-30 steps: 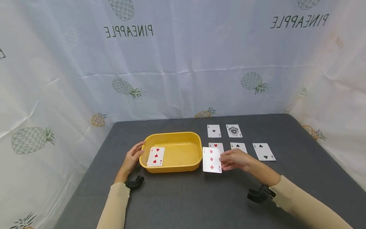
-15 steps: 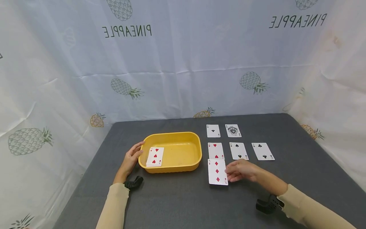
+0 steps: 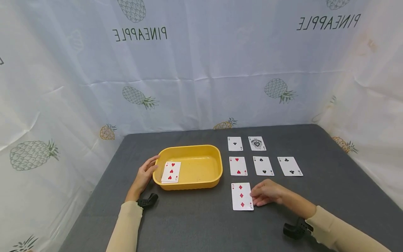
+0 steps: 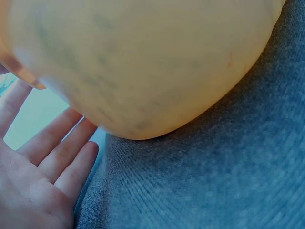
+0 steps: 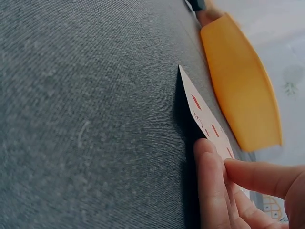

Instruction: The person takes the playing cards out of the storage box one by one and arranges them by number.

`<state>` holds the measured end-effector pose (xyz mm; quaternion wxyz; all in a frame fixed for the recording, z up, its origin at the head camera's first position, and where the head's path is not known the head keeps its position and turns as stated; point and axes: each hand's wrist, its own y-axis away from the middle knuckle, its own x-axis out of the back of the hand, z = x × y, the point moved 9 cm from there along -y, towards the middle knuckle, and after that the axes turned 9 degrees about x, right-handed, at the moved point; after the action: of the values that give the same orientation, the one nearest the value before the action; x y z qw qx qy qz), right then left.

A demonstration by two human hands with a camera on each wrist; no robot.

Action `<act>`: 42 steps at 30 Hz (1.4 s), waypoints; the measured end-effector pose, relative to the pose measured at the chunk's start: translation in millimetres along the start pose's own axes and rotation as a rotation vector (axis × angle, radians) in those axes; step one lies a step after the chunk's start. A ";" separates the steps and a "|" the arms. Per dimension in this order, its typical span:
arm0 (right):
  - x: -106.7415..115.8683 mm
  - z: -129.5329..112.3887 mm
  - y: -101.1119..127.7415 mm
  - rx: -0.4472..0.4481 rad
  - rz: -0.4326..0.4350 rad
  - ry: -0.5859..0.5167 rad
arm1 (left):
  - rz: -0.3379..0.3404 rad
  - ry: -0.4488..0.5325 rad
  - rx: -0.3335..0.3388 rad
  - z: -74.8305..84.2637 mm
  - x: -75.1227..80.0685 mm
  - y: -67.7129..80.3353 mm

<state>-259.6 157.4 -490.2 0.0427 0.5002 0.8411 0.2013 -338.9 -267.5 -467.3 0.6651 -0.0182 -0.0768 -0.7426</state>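
Pinching the three of diamonds (image 3: 241,196) by its right edge, with thumb above and fingers (image 5: 212,186) below, as seen from the right wrist view; right hand (image 3: 267,192) low at the near side of the grey table (image 3: 195,224). Lying almost flat, near of the two of hearts (image 3: 238,166) and well apart from the yellow tub (image 3: 189,183); near edge possibly a little lifted, hard to tell. Resting with relaxed straight fingers against the left wall of the tub, holding nothing: left hand (image 3: 145,174). Inside the tub, at the left, a small pile with a three of hearts (image 3: 171,172) on top.

Probably best to lower the card gently, keep its edges parallel to the row above, leave a small gap, then slide the fingers out sideways without dragging it.
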 end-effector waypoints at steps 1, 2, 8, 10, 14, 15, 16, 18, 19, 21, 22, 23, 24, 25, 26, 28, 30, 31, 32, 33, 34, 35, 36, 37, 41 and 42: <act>0.0 0.1 0.0 0.001 0.004 0.005 | 0.002 -0.002 -0.002 0.0 0.3 0.3; -0.1 0.3 0.2 0.000 0.008 0.010 | 0.004 -0.001 -0.002 -0.2 0.5 0.4; 1.4 0.9 0.3 -0.012 0.044 0.036 | 0.001 0.004 -0.006 -0.6 0.4 0.3; 1.5 -0.1 0.4 -0.014 0.048 0.043 | -0.008 0.013 -0.014 0.1 0.0 0.2; 1.3 -1.6 0.7 -0.021 0.054 0.058 | -0.028 0.024 -0.031 1.1 -1.0 -0.1; 1.7 -1.8 0.7 -0.024 0.059 0.066 | -0.029 0.023 -0.032 0.8 -0.8 -0.3; 2.0 -1.9 0.6 -0.026 0.063 0.074 | -0.031 0.022 -0.033 0.7 -0.7 -0.4; 3.0 -2.3 0.3 -0.026 0.070 0.094 | -0.028 0.020 -0.037 0.7 -0.3 -0.6; 3.6 -2.4 0.3 -0.028 0.072 0.107 | -0.025 0.018 -0.038 0.8 0.0 -0.7; 4.6 -2.5 0.6 -0.031 0.071 0.136 | -0.027 0.018 -0.036 0.8 -0.1 -0.6; 4.8 -2.6 0.8 -0.032 0.067 0.146 | -0.028 0.020 -0.038 1.1 -0.1 -0.6; 5.1 -2.5 1.0 -0.032 0.062 0.156 | -0.028 0.020 -0.039 1.2 -0.2 -0.4; 5.2 -2.5 1.0 -0.034 0.056 0.163 | -0.029 0.021 -0.038 1.3 -0.2 -0.3; 5.2 -2.6 0.9 -0.035 0.049 0.167 | -0.031 0.024 -0.038 1.2 -0.2 -0.2; 5.0 -3.0 0.7 -0.033 0.041 0.168 | -0.031 0.024 -0.038 1.3 -0.2 0.0; 4.0 -4.3 -0.1 -0.031 0.027 0.153 | -0.027 0.026 -0.041 1.4 0.5 0.2; 2.2 -7.0 -1.4 -0.026 0.013 0.132 | -0.025 0.026 -0.040 1.4 1.0 0.4; 1.0 -9.0 -2.1 -0.022 0.005 0.122 | -0.023 0.026 -0.042 1.5 1.3 0.6; -0.5 -11.7 -2.9 -0.016 -0.004 0.112 | -0.022 0.026 -0.042 1.5 1.5 0.7; -2.1 -14.7 -4.0 -0.008 -0.016 0.100 | -0.022 0.026 -0.043 1.6 1.6 0.8; -3.7 -18.0 -5.1 -0.001 -0.026 0.092 | -0.023 0.026 -0.041 1.6 1.5 1.0; -5.3 -21.3 -6.1 0.004 -0.036 0.080 | -0.023 0.026 -0.042 1.6 1.5 1.0; -6.7 -24.6 -7.2 0.006 -0.044 0.070 | -0.024 0.024 -0.041 1.7 1.3 0.9; -8.3 -28.1 -8.3 0.008 -0.053 0.061 | -0.024 0.025 -0.039 1.7 1.0 0.9; -11.5 -40.6 -12.7 0.001 -0.062 0.036 | -0.024 0.023 -0.033 1.4 -0.1 0.1; -11.9 -43.9 -13.8 0.002 -0.064 0.035 | -0.025 0.025 -0.032 1.2 -0.5 -0.1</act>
<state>-277.1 128.4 -456.9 0.0340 0.4696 0.8574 0.2078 -339.1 -266.9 -466.2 0.6562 -0.0184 -0.0569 -0.7522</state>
